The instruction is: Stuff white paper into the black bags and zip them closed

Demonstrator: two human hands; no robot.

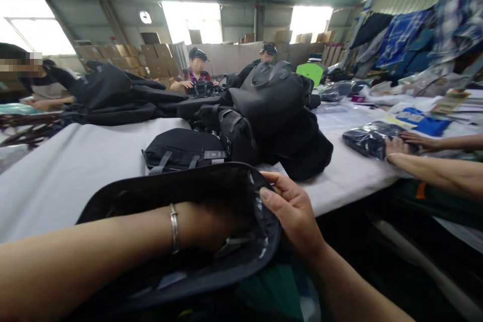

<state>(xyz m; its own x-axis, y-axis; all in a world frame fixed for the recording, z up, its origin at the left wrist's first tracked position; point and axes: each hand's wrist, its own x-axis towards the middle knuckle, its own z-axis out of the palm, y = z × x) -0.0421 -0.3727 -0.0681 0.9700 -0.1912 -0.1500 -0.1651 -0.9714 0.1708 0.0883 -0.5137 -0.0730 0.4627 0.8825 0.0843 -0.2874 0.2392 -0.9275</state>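
- While right hand (pixel 294 211) pinches bag (pixel 151 188) by its rim (pixel 211 282), bottom centre, left hand (pixel 222 221) is inside, blurred; can't tell its grip or openness.
- If pinch slips, rim could sag; bracelet (pixel 174 229) might snag lining (pixel 260 221).

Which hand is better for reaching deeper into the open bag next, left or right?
Probably the left hand: it is inside the open bag, though too blurred and dark to see its fingers. The right hand is pinching the rim at the side.
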